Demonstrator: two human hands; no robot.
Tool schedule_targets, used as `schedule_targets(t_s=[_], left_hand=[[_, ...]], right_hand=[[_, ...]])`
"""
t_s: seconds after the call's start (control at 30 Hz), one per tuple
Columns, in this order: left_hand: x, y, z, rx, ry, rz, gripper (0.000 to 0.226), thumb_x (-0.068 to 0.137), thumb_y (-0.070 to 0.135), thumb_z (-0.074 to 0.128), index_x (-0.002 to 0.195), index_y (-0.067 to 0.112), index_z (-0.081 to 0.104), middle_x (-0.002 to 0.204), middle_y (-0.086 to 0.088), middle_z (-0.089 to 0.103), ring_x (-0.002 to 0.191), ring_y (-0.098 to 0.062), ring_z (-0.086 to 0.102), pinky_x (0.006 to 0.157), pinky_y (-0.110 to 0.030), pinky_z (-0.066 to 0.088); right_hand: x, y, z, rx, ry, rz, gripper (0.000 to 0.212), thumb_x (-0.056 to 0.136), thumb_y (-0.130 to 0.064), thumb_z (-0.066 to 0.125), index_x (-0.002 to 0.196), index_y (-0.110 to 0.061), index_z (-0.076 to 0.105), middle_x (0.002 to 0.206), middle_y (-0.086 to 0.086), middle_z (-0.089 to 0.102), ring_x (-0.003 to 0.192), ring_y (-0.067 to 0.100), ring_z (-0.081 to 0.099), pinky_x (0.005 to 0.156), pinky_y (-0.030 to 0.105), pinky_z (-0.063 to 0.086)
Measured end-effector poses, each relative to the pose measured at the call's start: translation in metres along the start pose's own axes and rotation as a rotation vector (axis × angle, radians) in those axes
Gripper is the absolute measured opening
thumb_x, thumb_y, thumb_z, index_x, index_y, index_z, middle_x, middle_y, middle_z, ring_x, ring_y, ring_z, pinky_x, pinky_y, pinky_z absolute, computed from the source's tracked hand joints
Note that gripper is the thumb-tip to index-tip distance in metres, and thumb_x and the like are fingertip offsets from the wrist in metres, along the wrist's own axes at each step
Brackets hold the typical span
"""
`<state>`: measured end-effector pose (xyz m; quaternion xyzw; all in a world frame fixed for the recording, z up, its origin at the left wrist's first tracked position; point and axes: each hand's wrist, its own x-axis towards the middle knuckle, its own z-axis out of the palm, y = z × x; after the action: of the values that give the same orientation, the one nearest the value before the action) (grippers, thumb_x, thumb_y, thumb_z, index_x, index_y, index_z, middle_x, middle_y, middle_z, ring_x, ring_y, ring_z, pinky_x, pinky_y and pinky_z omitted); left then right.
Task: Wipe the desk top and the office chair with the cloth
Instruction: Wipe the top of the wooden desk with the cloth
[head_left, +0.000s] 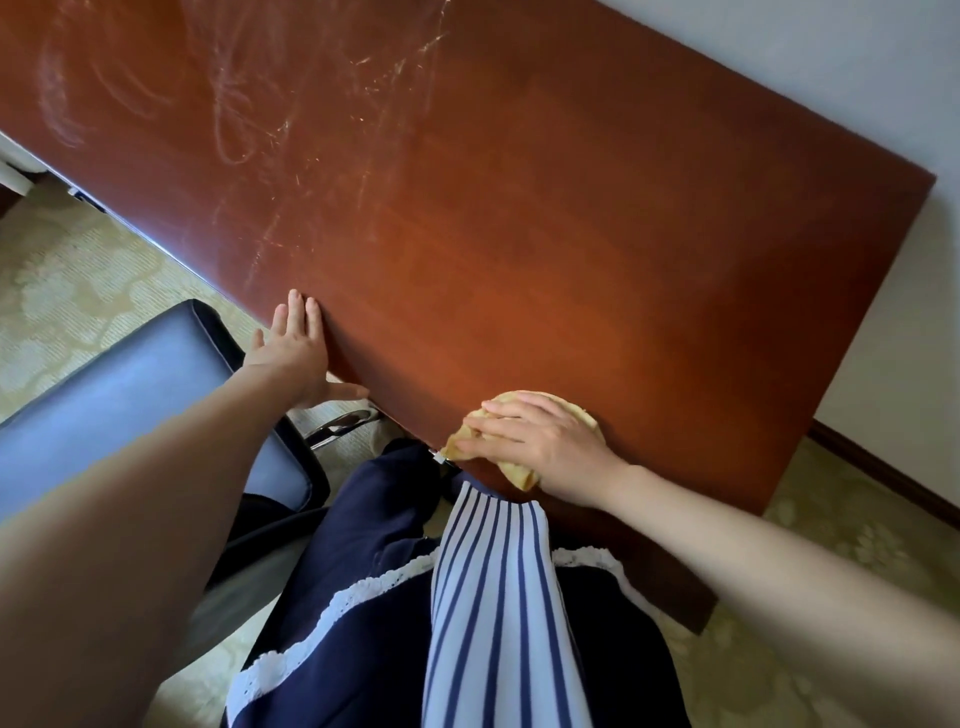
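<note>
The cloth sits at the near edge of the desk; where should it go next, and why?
Probably slide the cloth away from the body and leftward across the desk top. The right hand presses it flat at the near edge, while pale smears show on the far left of the wood. The left hand rests on that edge.

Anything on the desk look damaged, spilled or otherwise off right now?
Pale swirling streaks cross the far left part of the desk top: scratches or dried smears, I cannot tell which. The near part by the cloth under the right hand looks even. Nothing spilled or askew.
</note>
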<state>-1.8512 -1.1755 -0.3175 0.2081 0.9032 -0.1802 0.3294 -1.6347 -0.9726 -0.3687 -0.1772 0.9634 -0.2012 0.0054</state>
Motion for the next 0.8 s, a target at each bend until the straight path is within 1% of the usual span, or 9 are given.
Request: schedule_targets(t_s=[0.07, 0.17, 0.2, 0.27, 0.4, 0.47, 0.57, 0.73, 0.8], left_hand=[[0.0, 0.0, 0.0, -0.003, 0.01, 0.002, 0.131, 0.069, 0.074, 0.059, 0.147, 0.002, -0.018, 0.156, -0.014, -0.021, 0.146, -0.027, -0.009, 0.117, -0.047, 0.015], [-0.001, 0.001, 0.001, -0.012, 0.024, 0.015, 0.131, 0.069, 0.072, 0.06, 0.147, 0.001, -0.017, 0.156, -0.015, -0.02, 0.146, -0.027, -0.007, 0.116, -0.047, 0.017], [-0.001, 0.001, 0.001, -0.024, 0.028, 0.019, 0.131, 0.069, 0.072, 0.061, 0.147, 0.001, -0.017, 0.156, -0.014, -0.02, 0.146, -0.027, -0.007, 0.116, -0.047, 0.016], [-0.001, 0.0, 0.002, -0.051, 0.039, 0.027, 0.131, 0.068, 0.072, 0.061, 0.147, 0.002, -0.017, 0.156, -0.014, -0.021, 0.146, -0.026, -0.009, 0.117, -0.046, 0.015], [0.002, -0.003, 0.006, -0.091, 0.047, 0.042, 0.132, 0.068, 0.071, 0.063, 0.147, 0.003, -0.018, 0.156, -0.013, -0.022, 0.146, -0.025, -0.011, 0.117, -0.046, 0.013], [0.004, -0.003, 0.008, -0.089, 0.053, 0.049, 0.133, 0.067, 0.071, 0.063, 0.147, 0.003, -0.018, 0.156, -0.014, -0.022, 0.146, -0.026, -0.011, 0.118, -0.045, 0.013], [0.006, -0.004, 0.012, -0.094, 0.063, 0.063, 0.134, 0.067, 0.073, 0.061, 0.147, 0.003, -0.019, 0.155, -0.014, -0.023, 0.146, -0.027, -0.012, 0.118, -0.044, 0.014], [0.007, -0.011, 0.018, -0.128, 0.103, 0.077, 0.131, 0.068, 0.076, 0.058, 0.147, 0.006, -0.02, 0.156, -0.01, -0.023, 0.146, -0.026, -0.012, 0.117, -0.045, 0.015], [0.007, -0.012, 0.02, -0.139, 0.126, 0.096, 0.13, 0.068, 0.076, 0.057, 0.148, 0.008, -0.018, 0.157, -0.009, -0.022, 0.146, -0.025, -0.011, 0.116, -0.045, 0.013]], right_hand=[[-0.03, 0.01, -0.005, -0.031, 0.017, 0.001, 0.069, 0.074, 0.016, 0.039, 0.125, -0.023, 0.063, 0.129, -0.001, 0.06, 0.121, 0.026, 0.055, 0.103, 0.044, 0.041], [-0.069, 0.023, -0.011, -0.07, -0.033, 0.002, 0.085, 0.057, 0.023, 0.063, 0.128, -0.024, 0.06, 0.132, -0.002, 0.058, 0.124, 0.025, 0.052, 0.105, 0.044, 0.038], [-0.078, 0.026, -0.014, -0.083, -0.07, -0.024, 0.088, 0.054, 0.021, 0.066, 0.13, -0.024, 0.059, 0.134, -0.003, 0.056, 0.125, 0.024, 0.051, 0.106, 0.043, 0.037], [-0.084, 0.036, -0.02, -0.092, -0.134, -0.127, 0.085, 0.058, 0.018, 0.069, 0.131, -0.025, 0.057, 0.135, -0.004, 0.055, 0.126, 0.023, 0.05, 0.106, 0.041, 0.037], [-0.061, 0.057, -0.031, -0.091, -0.22, -0.392, 0.063, 0.078, 0.011, 0.059, 0.13, -0.025, 0.058, 0.134, -0.003, 0.056, 0.124, 0.02, 0.052, 0.101, 0.041, 0.044], [-0.043, 0.065, -0.033, -0.101, -0.231, -0.492, 0.058, 0.081, 0.01, 0.06, 0.129, -0.023, 0.059, 0.132, -0.001, 0.058, 0.123, 0.021, 0.053, 0.102, 0.039, 0.043], [-0.011, 0.071, -0.033, -0.099, -0.223, -0.555, 0.053, 0.086, 0.009, 0.058, 0.128, -0.022, 0.06, 0.13, 0.001, 0.059, 0.121, 0.021, 0.055, 0.102, 0.037, 0.043], [0.062, 0.075, -0.035, -0.116, -0.216, -0.623, 0.051, 0.09, 0.006, 0.041, 0.127, -0.022, 0.061, 0.128, 0.0, 0.061, 0.118, 0.021, 0.057, 0.101, 0.035, 0.042], [0.09, 0.076, -0.035, -0.128, -0.19, -0.639, 0.049, 0.09, 0.005, 0.043, 0.127, -0.021, 0.061, 0.127, 0.001, 0.062, 0.117, 0.022, 0.058, 0.101, 0.035, 0.042]])
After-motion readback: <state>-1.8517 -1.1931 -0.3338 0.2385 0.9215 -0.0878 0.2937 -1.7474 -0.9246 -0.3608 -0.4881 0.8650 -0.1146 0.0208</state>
